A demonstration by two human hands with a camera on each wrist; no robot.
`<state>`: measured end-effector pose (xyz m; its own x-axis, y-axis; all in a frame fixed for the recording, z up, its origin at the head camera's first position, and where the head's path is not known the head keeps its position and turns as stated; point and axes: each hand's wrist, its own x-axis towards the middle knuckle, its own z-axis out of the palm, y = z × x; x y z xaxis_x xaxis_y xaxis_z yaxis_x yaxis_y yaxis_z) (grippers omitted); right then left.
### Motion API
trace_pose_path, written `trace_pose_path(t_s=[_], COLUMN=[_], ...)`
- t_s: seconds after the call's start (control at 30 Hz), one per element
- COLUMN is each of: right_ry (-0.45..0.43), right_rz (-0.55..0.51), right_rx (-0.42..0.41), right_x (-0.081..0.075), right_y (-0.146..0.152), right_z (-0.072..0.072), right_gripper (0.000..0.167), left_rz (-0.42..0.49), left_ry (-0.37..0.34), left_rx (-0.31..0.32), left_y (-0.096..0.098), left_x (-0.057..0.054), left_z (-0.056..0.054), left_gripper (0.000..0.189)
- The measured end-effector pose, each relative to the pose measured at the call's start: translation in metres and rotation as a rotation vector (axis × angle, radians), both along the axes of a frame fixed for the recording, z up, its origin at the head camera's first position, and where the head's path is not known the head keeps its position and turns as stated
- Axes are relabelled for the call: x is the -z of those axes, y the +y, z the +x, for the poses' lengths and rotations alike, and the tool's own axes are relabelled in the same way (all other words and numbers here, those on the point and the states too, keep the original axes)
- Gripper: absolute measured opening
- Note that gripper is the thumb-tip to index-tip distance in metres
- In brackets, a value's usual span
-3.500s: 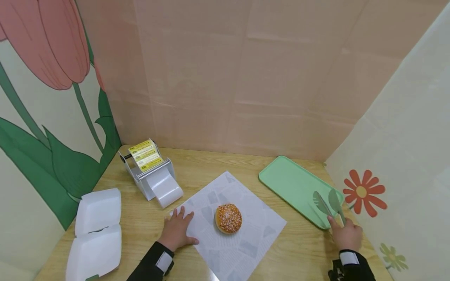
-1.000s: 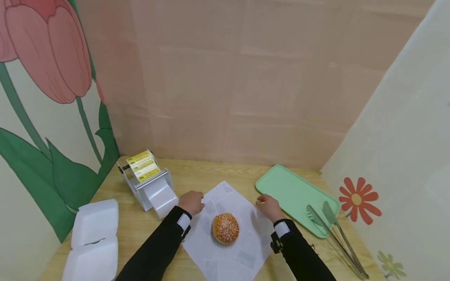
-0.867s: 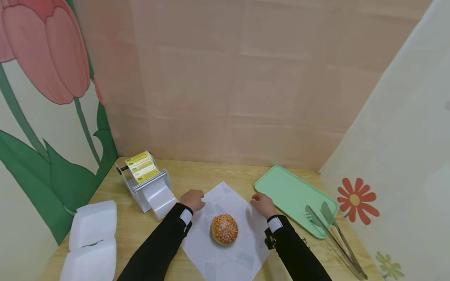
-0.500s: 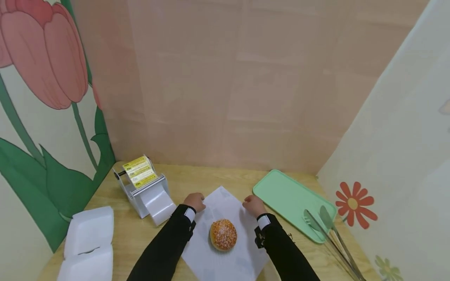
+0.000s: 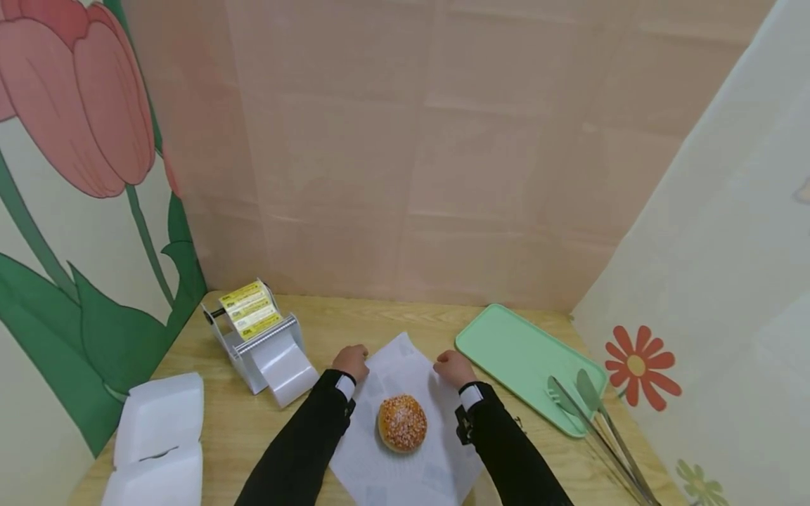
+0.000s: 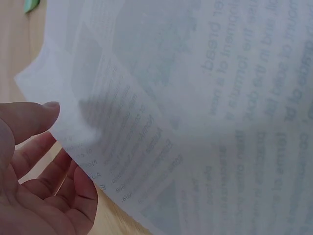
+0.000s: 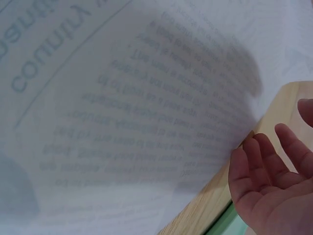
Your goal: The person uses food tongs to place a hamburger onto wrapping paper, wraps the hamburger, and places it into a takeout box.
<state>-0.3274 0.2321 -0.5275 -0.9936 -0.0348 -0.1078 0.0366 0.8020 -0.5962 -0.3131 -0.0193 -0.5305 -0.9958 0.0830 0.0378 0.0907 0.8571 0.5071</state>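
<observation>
A round bun (image 5: 402, 423) with pale grains on its browned top sits on a sheet of newsprint-patterned wrapping paper (image 5: 430, 460). In the head view my left hand (image 5: 351, 361) is at the paper's upper left edge. The left wrist view shows its thumb (image 6: 41, 116) over that edge and the other fingers curled below, pinching the paper. At the upper right edge is my right hand (image 5: 454, 368). In the right wrist view its loosely bent fingers (image 7: 242, 169) touch the raised edge, while the thumb stands apart from it. Printed text shows through the lifted sides.
A silver label dispenser (image 5: 256, 344) with yellow labels stands at the left. Nearer is an open white foam box (image 5: 155, 436). Metal tongs (image 5: 607, 429) lean on the green tray (image 5: 506, 351) at the right. The wooden table (image 5: 380, 309) ends at a pinkish wall behind.
Earlier my right hand held the tongs at the tray and my left lay flat by the paper. The tongs were put down; both hands moved to the paper's upper edges, which have risen and drawn inward.
</observation>
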Motion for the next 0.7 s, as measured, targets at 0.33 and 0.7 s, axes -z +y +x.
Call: trace_pose_path(t_s=[0.33, 0.7], right_ry=[0.03, 0.188], right_rz=[0.036, 0.039], right_rx=[-0.02, -0.097], right_x=[0.001, -0.024], right_y=[-0.011, -0.031], right_z=[-0.001, -0.003], right_gripper=[0.032, 0.038], left_rz=[-0.034, 0.065], left_ry=[0.047, 0.106], left_rx=[0.002, 0.045], left_y=[0.003, -0.002], left_x=[0.003, -0.008], left_z=[-0.001, -0.001], left_gripper=[0.017, 0.007])
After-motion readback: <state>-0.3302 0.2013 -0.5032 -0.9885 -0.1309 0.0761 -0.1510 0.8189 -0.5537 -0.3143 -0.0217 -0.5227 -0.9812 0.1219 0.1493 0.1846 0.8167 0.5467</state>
